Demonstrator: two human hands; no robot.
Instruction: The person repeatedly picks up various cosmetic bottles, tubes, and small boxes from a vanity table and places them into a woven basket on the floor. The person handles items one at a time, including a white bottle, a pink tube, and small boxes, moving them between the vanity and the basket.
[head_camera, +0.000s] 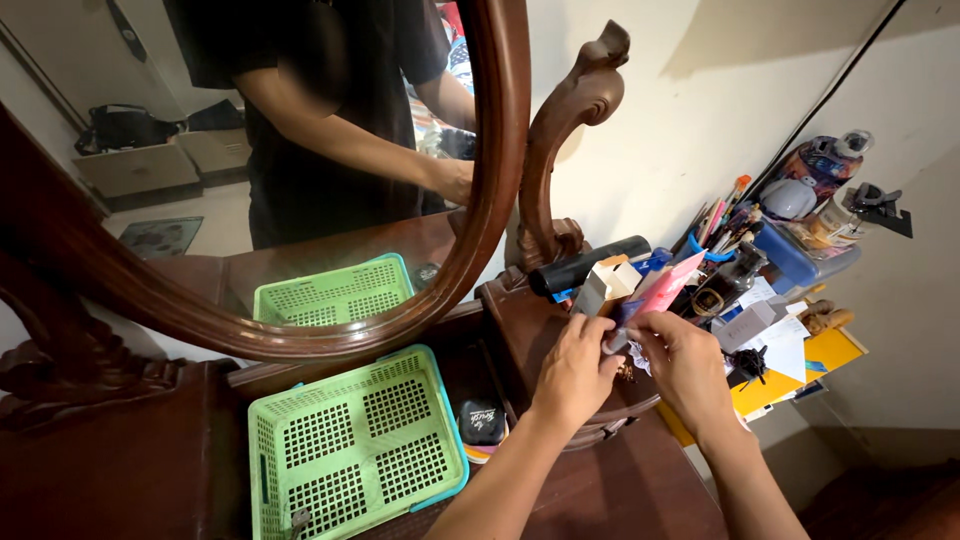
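The single head-worn camera looks down and forward from close above the wooden dresser (640, 480), facing the oval mirror (300, 150) and the wall, with both forearms reaching in from below.

Light: soft and warm, brightest on the pale wall (690, 110).
Shadows: a big dark one high on the wall; dark wood stays dim.
Blur: hands slightly soft.
Edges: lines bend, like the mirror frame (500, 150).
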